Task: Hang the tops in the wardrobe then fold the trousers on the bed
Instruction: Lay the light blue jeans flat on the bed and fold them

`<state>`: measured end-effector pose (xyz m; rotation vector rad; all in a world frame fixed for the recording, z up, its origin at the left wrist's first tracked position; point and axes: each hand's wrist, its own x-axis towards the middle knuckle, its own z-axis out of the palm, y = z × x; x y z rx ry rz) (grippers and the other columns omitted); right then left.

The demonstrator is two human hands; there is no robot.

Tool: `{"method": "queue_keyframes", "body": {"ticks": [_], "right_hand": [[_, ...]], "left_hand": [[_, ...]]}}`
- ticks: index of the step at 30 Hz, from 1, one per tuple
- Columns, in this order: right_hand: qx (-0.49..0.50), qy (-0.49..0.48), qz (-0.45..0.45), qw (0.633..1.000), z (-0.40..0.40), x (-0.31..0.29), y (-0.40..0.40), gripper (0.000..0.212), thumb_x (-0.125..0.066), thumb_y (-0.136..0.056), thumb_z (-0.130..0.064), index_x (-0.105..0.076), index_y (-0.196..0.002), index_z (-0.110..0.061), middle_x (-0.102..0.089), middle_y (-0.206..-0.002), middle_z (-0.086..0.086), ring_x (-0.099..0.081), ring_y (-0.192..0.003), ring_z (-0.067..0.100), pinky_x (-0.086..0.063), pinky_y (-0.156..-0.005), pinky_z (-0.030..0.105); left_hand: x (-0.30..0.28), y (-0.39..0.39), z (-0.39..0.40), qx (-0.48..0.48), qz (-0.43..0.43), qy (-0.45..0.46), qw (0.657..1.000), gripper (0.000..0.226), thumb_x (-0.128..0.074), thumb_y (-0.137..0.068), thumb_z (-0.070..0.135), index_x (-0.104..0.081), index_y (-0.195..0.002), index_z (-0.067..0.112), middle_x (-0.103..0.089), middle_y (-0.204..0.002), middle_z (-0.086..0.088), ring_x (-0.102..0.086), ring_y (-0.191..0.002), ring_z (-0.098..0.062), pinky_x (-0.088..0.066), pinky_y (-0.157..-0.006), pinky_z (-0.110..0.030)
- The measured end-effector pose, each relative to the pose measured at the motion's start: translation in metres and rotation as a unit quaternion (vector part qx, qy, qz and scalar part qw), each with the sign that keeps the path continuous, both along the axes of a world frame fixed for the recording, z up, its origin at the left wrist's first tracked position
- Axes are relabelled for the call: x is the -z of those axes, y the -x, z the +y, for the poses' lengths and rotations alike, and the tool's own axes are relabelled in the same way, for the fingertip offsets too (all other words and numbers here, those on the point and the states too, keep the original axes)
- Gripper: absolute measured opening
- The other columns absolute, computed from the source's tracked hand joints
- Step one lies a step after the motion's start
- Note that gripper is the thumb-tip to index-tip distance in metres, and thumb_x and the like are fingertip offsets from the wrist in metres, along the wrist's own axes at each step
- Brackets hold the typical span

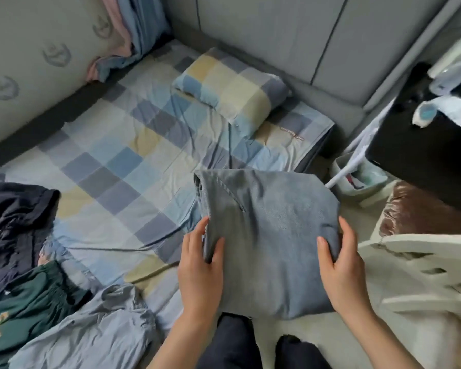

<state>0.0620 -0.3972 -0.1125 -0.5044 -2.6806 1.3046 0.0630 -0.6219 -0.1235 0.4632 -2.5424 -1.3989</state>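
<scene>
A: What are the hands doing?

B: Both are clamped on the folded grey trousers [266, 235]. The left hand [200, 265] grips the left edge, thumb on top and fingers curled under. The right hand [341, 265] grips the right edge the same way.

A: Where are the trousers?

B: Held at the near right corner of the bed [133, 145], partly over its edge and partly past it, above the person's dark-clad legs [234, 344]. Whether the far end touches the checked sheet I cannot tell.

A: What else lies on the bed?

B: At the near left edge, a dark navy garment [14, 222]. Just nearer than it, a dark green garment [24, 302] with a yellow print. Beside that, along the near edge, a crumpled light blue-grey garment [99, 328]. At the far right corner, a checked pillow [234, 86] against the grey headboard [264, 30].

A: Any containers?

B: A small pale bin [357, 182] stands on the floor just off the right edge of the bed. A white rod leans across it and something red and dark shows inside; too small to identify. Nearer, a white slatted chair [421, 265] carries a shiny brown cushion [421, 211].

A: And further right?

B: A black surface [421, 145] with pale, blurred items on top.
</scene>
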Motion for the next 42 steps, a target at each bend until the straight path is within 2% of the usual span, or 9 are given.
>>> {"method": "queue_keyframes", "body": {"ticks": [5, 13, 18, 22, 27, 30, 35, 38, 42], "right_hand": [[0.133, -0.014, 0.028, 0.991, 0.089, -0.021, -0.062, 0.052, -0.054, -0.094, -0.020, -0.036, -0.142, -0.013, -0.055, -0.135, 0.008, -0.055, -0.119, 0.026, -0.040, -0.088, 0.019], [0.308, -0.033, 0.078, 0.948, 0.245, -0.046, -0.195, 0.050, -0.056, -0.093, -0.013, -0.039, -0.140, -0.008, -0.054, -0.121, -0.005, -0.053, -0.107, 0.011, -0.030, -0.078, -0.009], [0.383, -0.059, 0.071, 0.919, 0.327, -0.047, -0.282, 0.051, -0.054, -0.094, -0.020, -0.038, -0.141, -0.011, -0.058, -0.129, 0.004, -0.056, -0.111, 0.014, -0.038, -0.086, 0.008], [0.453, -0.069, 0.060, 0.887, 0.365, -0.048, -0.337, 0.050, -0.049, -0.096, -0.025, -0.038, -0.141, -0.006, -0.056, -0.132, 0.010, -0.055, -0.115, 0.013, -0.035, -0.089, 0.001], [0.554, -0.029, 0.036, 0.831, 0.400, -0.043, -0.387, 0.049, -0.051, -0.096, -0.018, -0.036, -0.142, -0.011, -0.051, -0.137, 0.001, -0.044, -0.115, -0.005, -0.030, -0.087, -0.007], [0.602, -0.029, 0.018, 0.798, 0.414, -0.041, -0.397, 0.050, -0.050, -0.097, -0.022, -0.034, -0.144, -0.017, -0.047, -0.138, -0.006, -0.040, -0.116, -0.008, -0.030, -0.089, -0.004], [0.695, -0.023, -0.001, 0.718, 0.438, -0.031, -0.400, 0.051, -0.052, -0.097, -0.025, -0.032, -0.144, -0.022, -0.046, -0.140, -0.008, -0.048, -0.121, 0.009, -0.041, -0.100, 0.026], [0.737, -0.006, -0.008, 0.675, 0.453, -0.022, -0.401, 0.048, -0.051, -0.097, -0.023, -0.032, -0.142, -0.024, -0.048, -0.130, -0.011, -0.050, -0.109, 0.006, -0.040, -0.092, 0.023], [0.788, 0.022, 0.003, 0.615, 0.482, -0.005, -0.411, 0.045, -0.049, -0.098, -0.018, -0.034, -0.139, -0.024, -0.049, -0.115, -0.014, -0.050, -0.090, -0.001, -0.038, -0.080, 0.016]], "left_hand": [[-0.021, -0.003, 0.101, 0.132, -0.005, -0.012, 0.991, 0.044, -0.063, -0.092, 0.023, -0.050, -0.132, 0.035, -0.053, -0.121, 0.016, -0.056, -0.108, -0.009, -0.039, -0.082, -0.022], [-0.040, -0.066, 0.291, 0.305, 0.014, -0.041, 0.951, 0.045, -0.064, -0.092, 0.024, -0.049, -0.131, 0.041, -0.049, -0.117, 0.034, -0.053, -0.109, 0.002, -0.042, -0.090, -0.022], [-0.043, -0.126, 0.396, 0.392, 0.022, -0.048, 0.919, 0.045, -0.066, -0.090, 0.018, -0.052, -0.130, 0.035, -0.053, -0.111, 0.027, -0.057, -0.104, -0.004, -0.044, -0.089, -0.023], [-0.043, -0.162, 0.467, 0.486, 0.039, -0.032, 0.872, 0.047, -0.068, -0.088, 0.018, -0.051, -0.127, 0.036, -0.056, -0.108, 0.011, -0.055, -0.093, -0.005, -0.043, -0.082, -0.018], [-0.039, -0.187, 0.547, 0.617, 0.030, -0.017, 0.786, 0.043, -0.066, -0.090, 0.018, -0.054, -0.131, 0.024, -0.055, -0.112, 0.010, -0.046, -0.099, 0.020, -0.031, -0.080, 0.005], [-0.034, -0.188, 0.588, 0.670, 0.020, -0.016, 0.742, 0.043, -0.064, -0.091, 0.022, -0.053, -0.132, 0.026, -0.055, -0.111, 0.009, -0.048, -0.097, 0.018, -0.034, -0.078, 0.004], [-0.021, -0.180, 0.658, 0.750, 0.022, -0.008, 0.661, 0.041, -0.063, -0.092, 0.022, -0.054, -0.132, 0.024, -0.056, -0.113, 0.008, -0.047, -0.094, 0.022, -0.033, -0.074, 0.004], [-0.009, -0.178, 0.694, 0.783, 0.033, -0.006, 0.622, 0.039, -0.061, -0.094, 0.026, -0.054, -0.132, 0.024, -0.057, -0.113, 0.007, -0.048, -0.094, 0.015, -0.033, -0.076, 0.001], [0.012, -0.194, 0.752, 0.817, 0.025, 0.007, 0.576, 0.039, -0.054, -0.095, 0.034, -0.051, -0.134, 0.029, -0.055, -0.118, 0.011, -0.048, -0.092, 0.003, -0.042, -0.078, -0.023]]}}
